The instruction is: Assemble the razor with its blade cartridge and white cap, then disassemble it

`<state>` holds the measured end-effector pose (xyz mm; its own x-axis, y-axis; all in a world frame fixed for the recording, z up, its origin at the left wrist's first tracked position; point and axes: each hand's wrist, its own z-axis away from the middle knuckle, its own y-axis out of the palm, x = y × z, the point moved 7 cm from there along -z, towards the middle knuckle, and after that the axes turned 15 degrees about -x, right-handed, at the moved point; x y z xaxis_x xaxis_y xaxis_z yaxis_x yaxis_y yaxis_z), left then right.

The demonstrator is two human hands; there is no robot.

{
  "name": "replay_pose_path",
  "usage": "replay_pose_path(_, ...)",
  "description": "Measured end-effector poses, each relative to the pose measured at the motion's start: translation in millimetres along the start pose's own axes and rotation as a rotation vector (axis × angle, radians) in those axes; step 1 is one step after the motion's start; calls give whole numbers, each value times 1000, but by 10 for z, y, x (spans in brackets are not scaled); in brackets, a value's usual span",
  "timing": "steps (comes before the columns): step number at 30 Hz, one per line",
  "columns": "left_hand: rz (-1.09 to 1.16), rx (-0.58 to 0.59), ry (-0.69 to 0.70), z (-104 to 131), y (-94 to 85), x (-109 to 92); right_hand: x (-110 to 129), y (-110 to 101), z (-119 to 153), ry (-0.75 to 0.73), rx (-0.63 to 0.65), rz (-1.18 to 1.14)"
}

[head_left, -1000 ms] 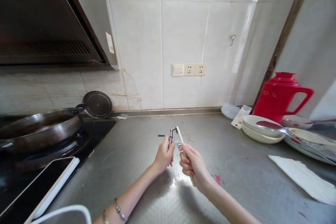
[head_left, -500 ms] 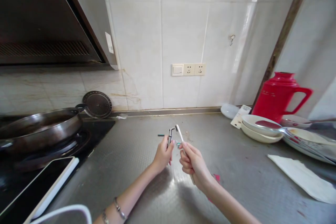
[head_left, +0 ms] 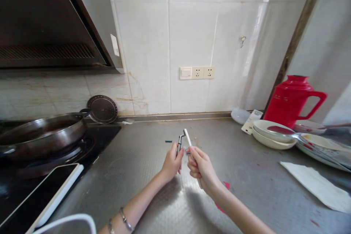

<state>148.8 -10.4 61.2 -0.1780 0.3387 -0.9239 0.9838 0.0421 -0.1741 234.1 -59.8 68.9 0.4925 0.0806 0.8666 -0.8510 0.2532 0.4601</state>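
Note:
My left hand (head_left: 172,161) is closed around a small dark tool (head_left: 179,144) with a bent metal tip that points up and right. A slim white toothbrush (head_left: 187,137) rises from the closed fingers of my right hand (head_left: 201,166), its head beside the tool's tip; whether they touch is hard to tell. Both hands are above the grey counter (head_left: 131,168), close together. Behind my left hand lies a short dark green piece (head_left: 168,141). Another small piece shows partly between the hands. Something pink (head_left: 226,185) is partly hidden under my right forearm.
At left are a pan (head_left: 44,131) on the stove and a phone (head_left: 46,193) with a white cable (head_left: 68,218). At right stand a red thermos (head_left: 287,100), stacked bowls (head_left: 271,137), plates with utensils, and a white paper (head_left: 315,184). A tiled wall is behind.
My left hand has shifted slightly right with the tool, whose tip is now nearer the toothbrush head. The toothbrush has turned a little, so its bristles no longer show clearly.

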Motion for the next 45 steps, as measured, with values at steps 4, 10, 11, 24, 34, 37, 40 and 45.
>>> replay_pose_path(4,-15,-6,10,0,-1,8,-48,0,-5,-11,-10,30)
replay_pose_path(10,-14,-39,-4,-18,-32,-12,-23,8,-7,-53,-6,61)
replay_pose_path(11,-15,-37,-4,-19,-32,-12,-28,13,-10,-52,-5,66)
replay_pose_path(24,-1,-57,17,-51,-51,36,-54,69,44,29,31,30)
replay_pose_path(34,22,-25,-12,-35,-22,24,-30,94,66,112,32,-84)
replay_pose_path(37,27,-43,-6,-42,-37,32,-113,97,93,144,36,-53)
replay_pose_path(40,17,-28,-4,-39,-23,58,-84,104,73,122,41,-84)
replay_pose_path(45,37,-14,-5,-28,-6,60,-55,135,93,130,27,-117)
